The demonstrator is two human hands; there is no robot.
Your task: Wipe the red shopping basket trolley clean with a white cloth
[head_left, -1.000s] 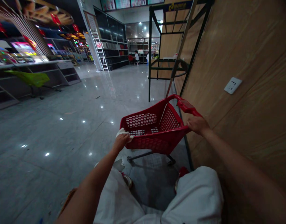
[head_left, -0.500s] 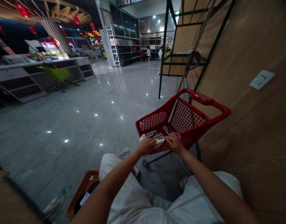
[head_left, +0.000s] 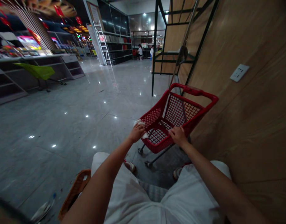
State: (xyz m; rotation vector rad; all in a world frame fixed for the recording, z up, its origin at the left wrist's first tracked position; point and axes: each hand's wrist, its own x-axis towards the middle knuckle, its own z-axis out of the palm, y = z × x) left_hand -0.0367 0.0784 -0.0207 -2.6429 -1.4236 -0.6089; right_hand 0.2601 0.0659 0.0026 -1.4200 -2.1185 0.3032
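A small red plastic shopping cart (head_left: 180, 112) stands on the floor in front of my knees, close to a wooden wall. My left hand (head_left: 136, 133) is closed on a white cloth (head_left: 141, 125) and presses it against the cart's near left rim. My right hand (head_left: 177, 136) grips the near right rim of the basket, fingers curled over the edge. The cart's handle (head_left: 196, 91) points away from me. The basket looks empty.
The wooden wall (head_left: 250, 118) with a white socket (head_left: 239, 72) runs along the right. A black metal shelf frame (head_left: 175, 46) stands behind the cart. An orange basket (head_left: 74, 193) lies by my left leg. Glossy grey floor (head_left: 63, 124) stretches left; people sit far back.
My right hand left the cart's handle and came to the near rim. The cart turned, its handle now pointing away. My left hand with the cloth slid along the rim to the left corner.
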